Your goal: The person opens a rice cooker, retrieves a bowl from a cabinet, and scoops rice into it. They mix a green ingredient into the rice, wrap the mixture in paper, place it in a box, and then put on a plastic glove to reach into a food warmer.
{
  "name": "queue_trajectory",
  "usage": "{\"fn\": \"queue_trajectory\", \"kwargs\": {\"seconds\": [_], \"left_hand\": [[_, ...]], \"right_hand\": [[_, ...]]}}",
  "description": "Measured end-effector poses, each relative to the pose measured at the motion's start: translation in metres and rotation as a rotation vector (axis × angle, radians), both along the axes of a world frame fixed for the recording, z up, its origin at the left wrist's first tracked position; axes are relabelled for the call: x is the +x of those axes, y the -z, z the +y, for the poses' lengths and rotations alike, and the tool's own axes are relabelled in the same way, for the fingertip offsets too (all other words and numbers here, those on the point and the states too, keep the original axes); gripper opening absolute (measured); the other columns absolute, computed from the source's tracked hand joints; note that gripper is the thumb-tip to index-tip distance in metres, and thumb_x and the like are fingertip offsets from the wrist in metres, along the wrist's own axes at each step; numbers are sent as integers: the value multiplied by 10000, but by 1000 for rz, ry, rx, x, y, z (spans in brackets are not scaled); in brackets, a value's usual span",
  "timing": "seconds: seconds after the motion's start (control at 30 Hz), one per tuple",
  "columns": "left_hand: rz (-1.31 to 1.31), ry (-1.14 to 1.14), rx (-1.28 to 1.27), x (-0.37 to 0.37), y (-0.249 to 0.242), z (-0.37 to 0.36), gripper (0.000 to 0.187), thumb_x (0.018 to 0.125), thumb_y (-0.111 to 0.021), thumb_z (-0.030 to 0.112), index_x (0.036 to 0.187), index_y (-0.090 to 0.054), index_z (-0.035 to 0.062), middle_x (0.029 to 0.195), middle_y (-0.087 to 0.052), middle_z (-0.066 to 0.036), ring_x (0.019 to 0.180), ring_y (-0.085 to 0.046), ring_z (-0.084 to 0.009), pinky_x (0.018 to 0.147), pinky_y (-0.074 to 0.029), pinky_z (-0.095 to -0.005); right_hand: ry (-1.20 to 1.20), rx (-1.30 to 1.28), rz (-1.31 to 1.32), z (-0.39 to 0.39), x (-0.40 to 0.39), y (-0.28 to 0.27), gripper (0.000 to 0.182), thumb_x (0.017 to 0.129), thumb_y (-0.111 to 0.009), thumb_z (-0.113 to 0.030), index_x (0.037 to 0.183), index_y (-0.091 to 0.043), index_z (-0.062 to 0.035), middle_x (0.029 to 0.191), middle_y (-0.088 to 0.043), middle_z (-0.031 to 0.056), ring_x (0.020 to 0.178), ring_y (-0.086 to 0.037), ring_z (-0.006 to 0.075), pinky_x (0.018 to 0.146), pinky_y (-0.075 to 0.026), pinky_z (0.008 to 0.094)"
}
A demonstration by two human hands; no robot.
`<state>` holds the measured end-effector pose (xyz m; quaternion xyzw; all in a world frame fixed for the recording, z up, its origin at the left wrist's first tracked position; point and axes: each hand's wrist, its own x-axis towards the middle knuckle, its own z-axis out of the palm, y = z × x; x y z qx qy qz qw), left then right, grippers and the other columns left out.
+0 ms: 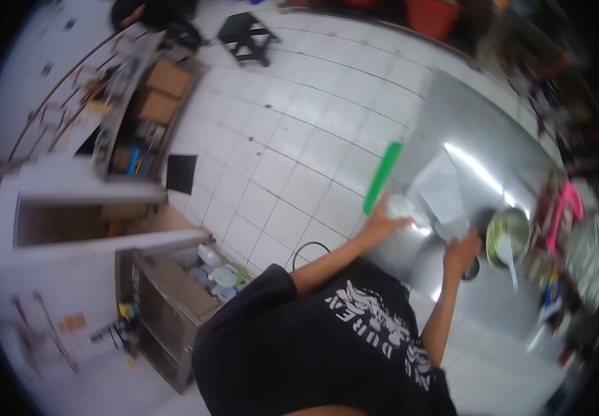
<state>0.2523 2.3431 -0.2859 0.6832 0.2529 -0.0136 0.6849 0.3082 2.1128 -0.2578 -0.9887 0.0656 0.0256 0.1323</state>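
Observation:
My left hand (382,223) is closed around a small white roundish thing (401,206) above the near edge of the steel table (445,104). Its exact kind is blurred. Fingers bent, my right hand (463,252) grips the lower end of a whitish, see-through sheet or bag (440,186) spread on the metal top. Partly behind that hand sits a dark round object (474,269). To its right is a metal bowl (519,220) with green food in it, and a white spoon (509,256) leans over its rim.
A bright green strip (382,179) lies along the table's left edge. Pink-handled items (568,208) and plastic packages (588,260) crowd the right side. On the tiled floor stand a black stool (247,38) and a metal cabinet (167,305). Another person (153,14) is at the far left.

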Motion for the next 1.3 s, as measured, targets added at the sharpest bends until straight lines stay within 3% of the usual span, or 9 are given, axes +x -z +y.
{"fn": "queue_trajectory", "kwargs": {"seconds": [0.1,0.2,0.4,0.5,0.57,0.73,0.9,1.0,1.3], "left_hand": [[-35,-5,-52,10,-41,-7,815,671,-877,280,1301,-415,47,1175,-556,-131,1087,-558,-220,894,-484,-339],[-88,37,-76,21,-50,-24,812,660,-875,288,1288,-417,55,1148,-564,-133,1070,-563,-223,906,-476,-344],[13,204,-100,30,-69,-21,864,633,-886,310,1302,-416,31,1203,-550,-163,1125,-546,-233,929,-462,-333],[60,313,-156,29,-71,-9,839,733,-819,392,1346,-398,4,1227,-556,-176,1166,-537,-228,969,-452,-340],[145,255,-710,29,-73,-7,693,890,-662,444,1364,-412,5,1260,-560,-146,1185,-536,-210,1020,-428,-351],[-77,143,-1322,16,-40,-31,465,997,-491,402,1313,-499,60,1287,-571,-54,1179,-544,-175,1052,-403,-360],[-22,110,-1273,14,-66,-28,410,960,-579,300,1289,-506,66,1259,-585,-60,1168,-558,-182,1021,-437,-370],[-7,120,-1172,26,-90,-34,408,917,-658,176,1275,-506,51,1230,-593,-78,1137,-576,-182,985,-469,-350],[54,430,-365,43,-109,-45,502,826,-768,197,1216,-541,-23,1082,-631,-86,993,-602,-144,886,-477,-287]], "right_hand": [[-325,155,-209,48,-16,-98,597,868,-595,-36,1426,-380,-31,1330,-454,229,1256,-436,389,1009,-390,465],[-541,409,-48,61,-32,-102,438,892,-598,-23,1324,-531,-41,1295,-513,185,1218,-496,350,988,-422,425],[-479,536,-110,49,-23,-84,286,878,-613,32,1162,-608,5,1059,-632,158,915,-641,289,789,-515,353],[-493,572,-162,38,-18,-73,237,870,-616,49,1105,-623,19,988,-648,154,836,-653,250,730,-522,329],[-475,581,-217,41,-17,-80,167,859,-619,63,1020,-644,24,948,-651,151,836,-654,245,737,-518,330],[-620,546,-365,49,-13,-102,199,802,-622,111,973,-658,15,975,-665,179,893,-652,338,796,-524,381],[-642,257,-543,32,-13,-98,304,697,-662,67,969,-666,-68,990,-664,40,981,-564,274,841,-420,393],[-469,293,-594,38,-16,-100,290,700,-699,50,961,-655,-68,1073,-630,90,956,-563,290,834,-424,387],[570,1938,94,45,-40,-69,146,958,-461,-88,1067,-540,-34,1073,-625,79,982,-600,173,930,-450,319]]}}
